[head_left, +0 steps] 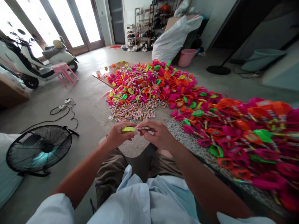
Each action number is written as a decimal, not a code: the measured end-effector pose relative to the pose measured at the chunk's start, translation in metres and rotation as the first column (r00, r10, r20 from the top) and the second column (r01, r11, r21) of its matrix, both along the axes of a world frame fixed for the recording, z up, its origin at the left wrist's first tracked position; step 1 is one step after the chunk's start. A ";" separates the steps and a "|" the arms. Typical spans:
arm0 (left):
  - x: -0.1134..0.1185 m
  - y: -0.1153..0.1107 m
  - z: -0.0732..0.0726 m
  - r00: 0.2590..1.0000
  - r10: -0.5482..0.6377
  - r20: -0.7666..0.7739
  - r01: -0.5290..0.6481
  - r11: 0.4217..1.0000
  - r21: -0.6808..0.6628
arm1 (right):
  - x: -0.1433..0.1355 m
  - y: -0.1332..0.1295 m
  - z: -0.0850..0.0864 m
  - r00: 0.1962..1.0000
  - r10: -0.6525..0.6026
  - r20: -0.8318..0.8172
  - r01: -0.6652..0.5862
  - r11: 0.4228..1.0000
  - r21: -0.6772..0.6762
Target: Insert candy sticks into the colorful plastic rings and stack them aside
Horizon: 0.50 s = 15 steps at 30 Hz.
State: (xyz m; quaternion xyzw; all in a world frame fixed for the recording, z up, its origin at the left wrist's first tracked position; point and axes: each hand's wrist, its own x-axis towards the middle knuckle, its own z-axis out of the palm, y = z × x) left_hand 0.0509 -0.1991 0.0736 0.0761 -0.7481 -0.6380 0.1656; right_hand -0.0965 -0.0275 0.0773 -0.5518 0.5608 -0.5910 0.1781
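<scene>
Above my lap, my left hand [119, 133] grips a yellow plastic toy piece [128, 129] between thumb and fingers. Close beside it, my right hand [155, 133] pinches a small printed tube [145, 128], whose end meets the yellow piece or lies right at it; the fingers partly cover the join. Just beyond both hands lies a heap of similar printed tubes [133, 109] on the speckled stone tabletop [163, 116]. Behind these rises a big pile of pink, orange, green and yellow plastic toy pieces [149, 77].
Plastic pieces with tubes attached [245, 133] cover the right side of the stone top. A black floor fan [48, 147] stands at left, its cord trailing on the floor. Farther off are a pink stool [63, 70], scooters [42, 59], a pink bucket [187, 57] and a white sack [170, 37].
</scene>
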 end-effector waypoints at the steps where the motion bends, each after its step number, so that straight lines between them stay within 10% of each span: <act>1: 0.000 0.000 0.002 0.999 -0.020 0.029 0.020 1.000 -0.019 | -0.001 0.000 -0.002 0.999 0.017 0.041 -0.017 1.000 0.015; 15: -0.009 0.007 0.007 1.000 -0.015 0.026 0.020 0.979 -0.202 | 0.005 -0.002 -0.009 0.967 -0.099 0.236 0.066 0.987 0.145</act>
